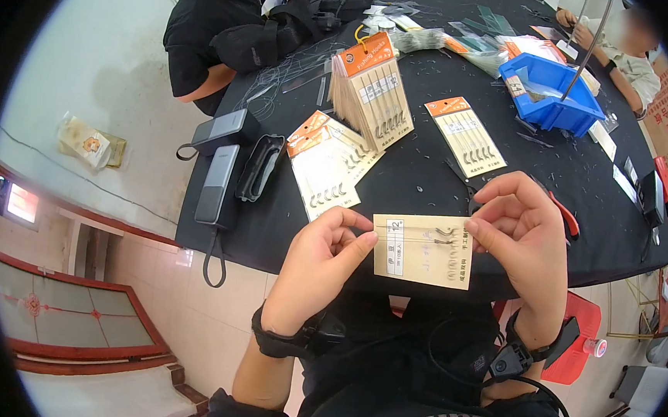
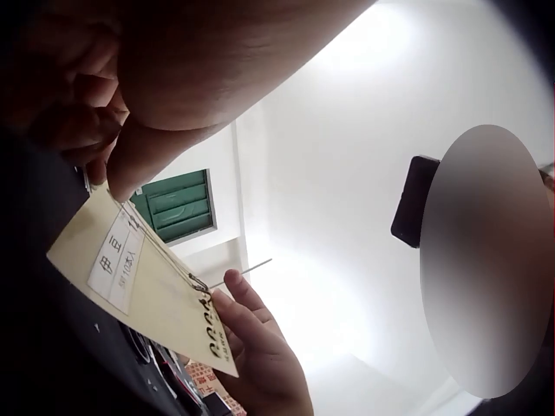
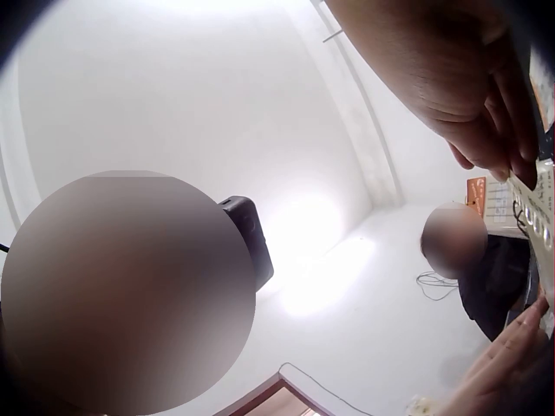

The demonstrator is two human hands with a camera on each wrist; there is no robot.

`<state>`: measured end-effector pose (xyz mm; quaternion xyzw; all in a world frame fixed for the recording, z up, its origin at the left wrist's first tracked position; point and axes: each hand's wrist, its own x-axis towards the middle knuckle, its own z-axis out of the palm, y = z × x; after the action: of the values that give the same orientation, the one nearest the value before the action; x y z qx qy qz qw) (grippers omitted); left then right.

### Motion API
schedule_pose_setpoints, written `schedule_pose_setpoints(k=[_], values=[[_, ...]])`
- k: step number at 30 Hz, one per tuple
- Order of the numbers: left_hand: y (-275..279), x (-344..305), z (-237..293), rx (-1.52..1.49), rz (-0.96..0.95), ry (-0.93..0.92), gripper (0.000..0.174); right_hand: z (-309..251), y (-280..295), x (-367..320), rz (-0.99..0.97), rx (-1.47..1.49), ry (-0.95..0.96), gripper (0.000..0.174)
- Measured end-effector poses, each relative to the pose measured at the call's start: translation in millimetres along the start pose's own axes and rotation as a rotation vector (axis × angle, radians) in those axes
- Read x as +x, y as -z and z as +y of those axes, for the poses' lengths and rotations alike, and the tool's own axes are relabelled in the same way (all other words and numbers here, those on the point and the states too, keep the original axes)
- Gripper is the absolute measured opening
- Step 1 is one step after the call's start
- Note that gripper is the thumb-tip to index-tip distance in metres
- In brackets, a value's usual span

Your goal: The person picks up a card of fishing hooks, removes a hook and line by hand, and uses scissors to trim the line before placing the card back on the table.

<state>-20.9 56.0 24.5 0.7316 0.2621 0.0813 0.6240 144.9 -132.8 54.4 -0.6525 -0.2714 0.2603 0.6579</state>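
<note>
A cream hook card [image 1: 421, 270] with a white label and several dark hooks is held over the table's near edge. My left hand [image 1: 321, 256] pinches its left end between thumb and forefinger. At the hook end, my right hand [image 1: 527, 236] pinches by the card's upper right corner. In the left wrist view the card [image 2: 156, 286] shows thin lines running along it to the hooks, the left hand [image 2: 156, 95] at its label end and the right hand [image 2: 264, 355] by the hooks. The right wrist view shows only part of the card [image 3: 542, 208].
Finished-looking hook cards stand in a stack [image 1: 369, 95], with flat cards [image 1: 325, 169] beside it and a single card [image 1: 466, 140] to the right. Black cases [image 1: 220, 181] lie left, a blue bin [image 1: 550, 103] back right, red-handled pliers [image 1: 564, 215] behind my right hand. Two people sit across.
</note>
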Motion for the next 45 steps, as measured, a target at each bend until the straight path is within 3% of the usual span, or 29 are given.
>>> schedule_pose_setpoints(k=[12,18,27,45], values=[[1,1,0,-0.018,0.002,-0.010,0.019,3,3,1,0.013,-0.022,0.015,0.027],[2,-1,2,-0.003,0.004,-0.104,0.015,3,7,2,0.018,-0.025,0.003,0.026],[5,-5,8,-0.155,-0.051,-0.033,0.015,8,12,4,0.028,0.016,0.021,0.026],[7,-3,4,-0.115,-0.114,-0.055,0.018,10,13,4,0.050,0.042,0.042,0.026]])
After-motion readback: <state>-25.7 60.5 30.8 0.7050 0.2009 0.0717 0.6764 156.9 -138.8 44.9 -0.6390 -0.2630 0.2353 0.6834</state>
